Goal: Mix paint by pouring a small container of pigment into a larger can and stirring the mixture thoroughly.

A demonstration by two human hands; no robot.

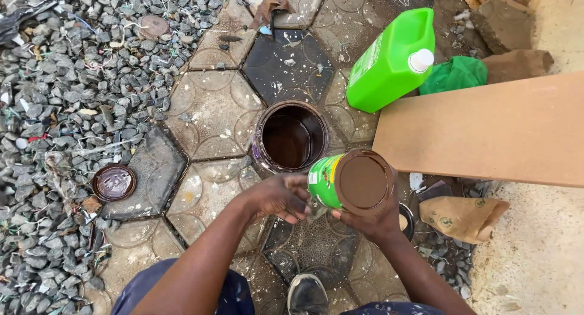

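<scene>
Both hands hold a green paint can (340, 182) above an open can of brown paint (291, 137), right hand (372, 221) gripping underneath, left hand (280, 196) closed on its side.

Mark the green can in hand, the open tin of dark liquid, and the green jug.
green can (322, 182), head view, green side wall
open tin (291, 138), head view, dark liquid inside
green jug (389, 62), head view, body

A green plastic jug (389, 61) lies tilted just above the brown board (486, 129); green cloth (455, 75) beside it; crumpled paper bag (462, 216) below the board.
</scene>
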